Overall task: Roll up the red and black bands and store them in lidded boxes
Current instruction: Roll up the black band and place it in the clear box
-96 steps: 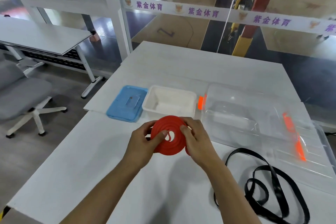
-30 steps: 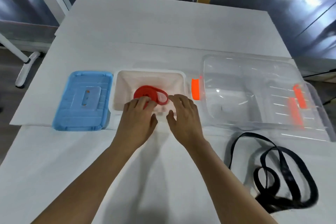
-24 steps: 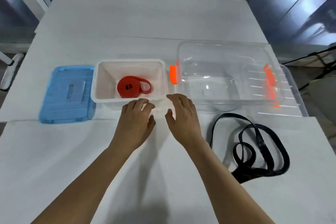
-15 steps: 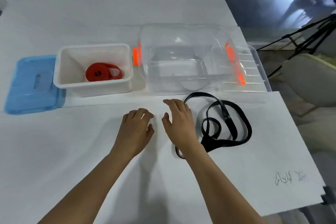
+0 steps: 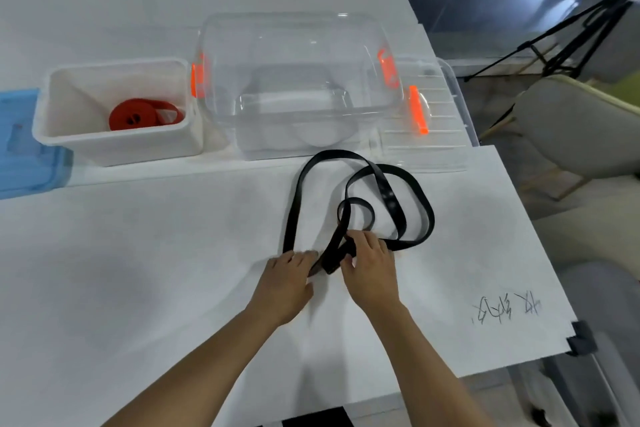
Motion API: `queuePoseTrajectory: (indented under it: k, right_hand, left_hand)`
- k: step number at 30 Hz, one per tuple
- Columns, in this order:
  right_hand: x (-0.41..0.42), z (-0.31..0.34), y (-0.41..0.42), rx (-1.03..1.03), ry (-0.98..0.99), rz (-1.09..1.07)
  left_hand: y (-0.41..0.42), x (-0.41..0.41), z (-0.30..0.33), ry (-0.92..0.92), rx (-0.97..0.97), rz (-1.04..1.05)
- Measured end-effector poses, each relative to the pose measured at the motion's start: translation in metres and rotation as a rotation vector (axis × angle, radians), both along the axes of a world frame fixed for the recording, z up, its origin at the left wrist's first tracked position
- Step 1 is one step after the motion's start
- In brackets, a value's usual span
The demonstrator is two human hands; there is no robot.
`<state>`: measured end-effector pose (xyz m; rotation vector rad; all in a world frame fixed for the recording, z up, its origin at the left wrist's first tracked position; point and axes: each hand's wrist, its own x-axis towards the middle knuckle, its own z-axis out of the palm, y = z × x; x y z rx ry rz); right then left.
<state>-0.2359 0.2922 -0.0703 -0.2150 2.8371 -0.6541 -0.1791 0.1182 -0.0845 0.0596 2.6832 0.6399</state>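
Observation:
The rolled red band (image 5: 140,114) lies inside the open white box (image 5: 114,147) at the left. Its blue lid (image 5: 24,152) lies flat beside it at the frame's left edge. The black band (image 5: 391,198) lies in loose loops on the white table, in front of the clear box (image 5: 298,80) with orange clips. My right hand (image 5: 372,270) pinches the near end of the black band. My left hand (image 5: 287,282) pinches the same end from the left side. The two hands sit close together.
The clear lid (image 5: 429,135) with an orange clip lies to the right of the clear box. Handwritten marks (image 5: 507,310) are on the table near its right edge. A pale chair (image 5: 585,135) and a tripod (image 5: 568,35) stand beyond the table's right side.
The red band was rolled and set down in the white box. Both hands then moved right to the black band and took hold of its near end. The view swung right.

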Motion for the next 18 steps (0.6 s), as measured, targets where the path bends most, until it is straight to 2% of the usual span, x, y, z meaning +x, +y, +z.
queuePoseTrajectory:
  k: [3, 7, 13, 18]
  right_hand:
    - [0.0, -0.012, 0.014, 0.131, -0.112, 0.031]
    - [-0.002, -0.023, 0.018, 0.151, -0.113, 0.062]
    - [-0.004, -0.025, 0.025, 0.202, -0.141, 0.134]
    - [0.01, -0.014, 0.048, 0.214, -0.058, -0.001]
  left_hand:
    - [0.01, 0.005, -0.018, -0.08, -0.06, -0.031]
    - [0.01, 0.009, -0.024, 0.075, -0.025, 0.079]
    - [-0.017, 0.02, 0.035, 0.135, 0.136, 0.359]
    - [-0.046, 0.028, 0.075, 0.19, 0.152, 0.465]
